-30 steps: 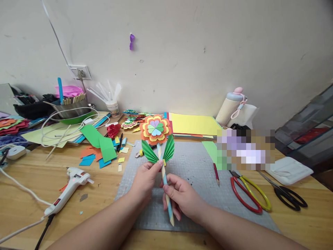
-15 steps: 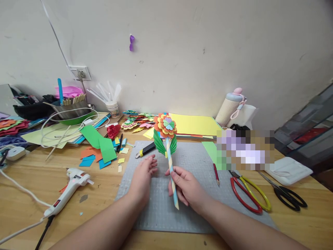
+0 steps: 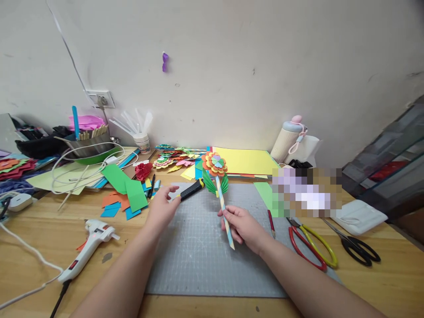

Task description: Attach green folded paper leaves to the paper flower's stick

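Note:
A layered paper flower point(image 3: 214, 163), orange and yellow with a pastel centre, stands on a striped blue-and-cream paper stem point(image 3: 221, 201) with two pleated green leaves point(image 3: 209, 182). My right hand point(image 3: 241, 223) grips the lower stem between thumb and fingers, holding it tilted above the grey cutting mat point(image 3: 198, 265). My left hand point(image 3: 164, 204) is empty, its fingers apart, close to the black-and-yellow utility knife point(image 3: 192, 190) on the mat. Whether its fingertips touch the knife I cannot tell; the hand covers the blade end.
To the left lie a white glue gun point(image 3: 91, 249) with its cord, green paper pieces point(image 3: 135, 194) and a red paper flower point(image 3: 143, 171). At right are red-and-yellow-handled pliers or shears point(image 3: 313, 247), black-handled scissors point(image 3: 359, 249) and a pencil point(image 3: 271, 223). Yellow sheets point(image 3: 245, 161) lie behind.
My left hand has moved left and away from the flower, toward the utility knife. My right hand still holds the stem, shifted slightly right and up in view. The camera view has shifted a little.

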`<state>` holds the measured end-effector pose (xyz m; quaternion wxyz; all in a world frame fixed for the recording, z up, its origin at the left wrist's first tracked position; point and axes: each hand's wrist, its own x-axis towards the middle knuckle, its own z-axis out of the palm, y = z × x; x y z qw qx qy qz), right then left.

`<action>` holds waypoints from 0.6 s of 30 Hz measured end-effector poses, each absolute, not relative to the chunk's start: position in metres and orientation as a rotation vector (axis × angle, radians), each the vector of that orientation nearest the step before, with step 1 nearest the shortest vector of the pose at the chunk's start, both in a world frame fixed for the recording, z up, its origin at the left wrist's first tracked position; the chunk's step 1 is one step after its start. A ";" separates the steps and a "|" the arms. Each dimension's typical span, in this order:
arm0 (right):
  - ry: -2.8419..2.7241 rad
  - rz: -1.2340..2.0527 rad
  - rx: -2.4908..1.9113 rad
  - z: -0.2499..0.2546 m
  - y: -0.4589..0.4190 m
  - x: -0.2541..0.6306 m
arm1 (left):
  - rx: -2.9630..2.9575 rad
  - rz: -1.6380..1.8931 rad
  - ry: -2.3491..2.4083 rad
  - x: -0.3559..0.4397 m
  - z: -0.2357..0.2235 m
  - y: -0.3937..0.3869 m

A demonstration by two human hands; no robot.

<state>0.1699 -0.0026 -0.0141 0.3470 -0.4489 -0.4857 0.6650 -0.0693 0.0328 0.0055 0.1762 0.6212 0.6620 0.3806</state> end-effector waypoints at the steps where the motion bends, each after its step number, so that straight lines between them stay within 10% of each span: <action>1: -1.266 1.765 -1.147 -0.013 -0.003 0.171 | 1.877 0.997 1.896 -0.071 0.002 0.035; 18: -1.338 1.721 -1.231 -0.011 0.003 0.175 | 2.177 0.713 2.163 -0.070 -0.023 0.049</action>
